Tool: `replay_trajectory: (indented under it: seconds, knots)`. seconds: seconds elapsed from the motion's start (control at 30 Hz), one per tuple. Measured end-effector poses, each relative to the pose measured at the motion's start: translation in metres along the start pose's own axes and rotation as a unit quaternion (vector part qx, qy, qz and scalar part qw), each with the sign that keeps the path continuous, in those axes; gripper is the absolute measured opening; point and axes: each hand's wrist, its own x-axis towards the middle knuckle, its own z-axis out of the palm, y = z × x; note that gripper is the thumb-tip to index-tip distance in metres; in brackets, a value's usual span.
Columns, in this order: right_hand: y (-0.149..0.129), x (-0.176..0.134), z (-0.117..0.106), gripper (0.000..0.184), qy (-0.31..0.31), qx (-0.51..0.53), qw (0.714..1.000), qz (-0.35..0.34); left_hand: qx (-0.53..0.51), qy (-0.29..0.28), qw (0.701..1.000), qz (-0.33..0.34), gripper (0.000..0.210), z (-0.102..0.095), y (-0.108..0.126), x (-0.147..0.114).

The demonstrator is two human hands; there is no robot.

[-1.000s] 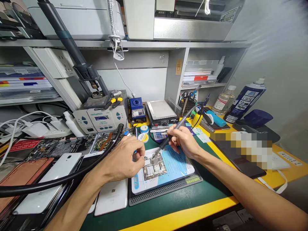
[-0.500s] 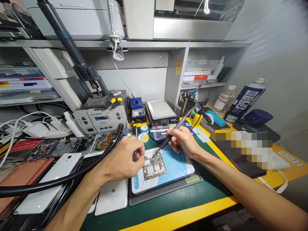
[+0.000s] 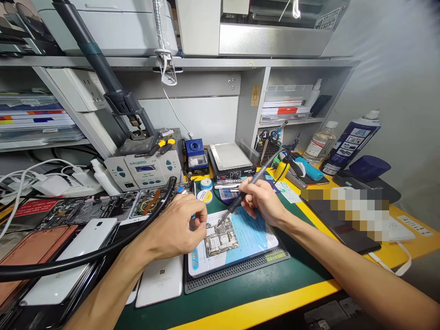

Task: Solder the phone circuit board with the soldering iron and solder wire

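Note:
My right hand [image 3: 258, 196] is closed round a soldering iron [image 3: 237, 201] with a dark handle and a grey cable. The iron slants down to the left, its tip at the upper part of a phone circuit board [image 3: 220, 240]. That board lies on a blue and white box [image 3: 252, 238], which rests on a grey perforated mat [image 3: 237, 273]. At the board's left edge is my left hand [image 3: 185, 222], its fingers curled and pressed together. A bit of blue shows by those fingers; what they hold is hidden.
A black hose [image 3: 103, 254] crosses in front of my left forearm. Phones, among them a white phone [image 3: 160, 282], lie to the left. Behind stand a hot air station [image 3: 147, 167] and a heating plate [image 3: 230, 160]. Bottles and a spray can [image 3: 350, 142] stand at the right.

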Motion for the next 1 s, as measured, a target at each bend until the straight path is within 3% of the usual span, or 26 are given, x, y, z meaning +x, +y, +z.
replay_trajectory:
  seconds: [1.0]
  knots:
    - [-0.0007, 0.0005, 0.0006, 0.020, 0.001, 0.000, 1.000, 0.005, 0.001, -0.001, 1.000, 0.004, 0.027, 0.0006, -0.0003, 0.0003]
